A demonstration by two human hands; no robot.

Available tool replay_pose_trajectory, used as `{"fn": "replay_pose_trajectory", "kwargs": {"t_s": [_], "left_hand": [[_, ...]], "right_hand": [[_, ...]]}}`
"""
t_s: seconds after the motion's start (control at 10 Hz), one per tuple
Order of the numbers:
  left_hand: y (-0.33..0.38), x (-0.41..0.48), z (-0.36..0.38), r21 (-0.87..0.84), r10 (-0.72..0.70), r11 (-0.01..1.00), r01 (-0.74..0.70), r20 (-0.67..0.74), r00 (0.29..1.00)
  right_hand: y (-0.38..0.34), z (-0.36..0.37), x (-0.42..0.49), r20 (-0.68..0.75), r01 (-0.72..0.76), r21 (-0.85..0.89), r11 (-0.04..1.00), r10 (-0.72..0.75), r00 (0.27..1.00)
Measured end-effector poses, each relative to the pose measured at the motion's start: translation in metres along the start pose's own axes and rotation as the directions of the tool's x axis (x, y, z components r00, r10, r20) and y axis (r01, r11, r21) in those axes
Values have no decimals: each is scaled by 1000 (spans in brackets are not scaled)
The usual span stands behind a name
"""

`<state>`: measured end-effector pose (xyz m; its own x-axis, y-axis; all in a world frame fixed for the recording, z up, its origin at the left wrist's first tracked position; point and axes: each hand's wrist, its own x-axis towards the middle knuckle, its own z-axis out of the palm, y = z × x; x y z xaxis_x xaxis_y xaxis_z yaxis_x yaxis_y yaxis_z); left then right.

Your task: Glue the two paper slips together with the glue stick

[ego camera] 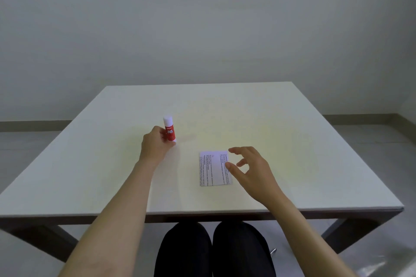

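A red glue stick [169, 130] with a white cap stands upright on the white table [292, 141], left of centre. My left hand [155, 145] is wrapped around its lower part from the near side. A printed paper slip [213, 167] lies flat on the table to the right of the glue stick; only one sheet outline shows, so I cannot tell whether a second slip lies under it. My right hand [249, 167] hovers at the slip's right edge with fingers spread, thumb tip over the paper.
The table's near edge [225, 211] runs just above my knees. A bare wall stands behind the table, and grey floor shows on both sides.
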<state>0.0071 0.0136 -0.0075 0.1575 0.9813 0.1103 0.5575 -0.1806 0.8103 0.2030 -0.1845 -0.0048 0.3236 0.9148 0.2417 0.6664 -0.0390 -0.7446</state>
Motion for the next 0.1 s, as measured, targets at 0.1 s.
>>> {"fn": "replay_pose_trajectory", "kwargs": {"t_s": [0.1], "left_hand": [[-6, -3, -1, 21, -13, 1000, 11, 107, 994]], "right_hand": [[1, 6, 3, 49, -6, -36, 999, 8, 999]]}}
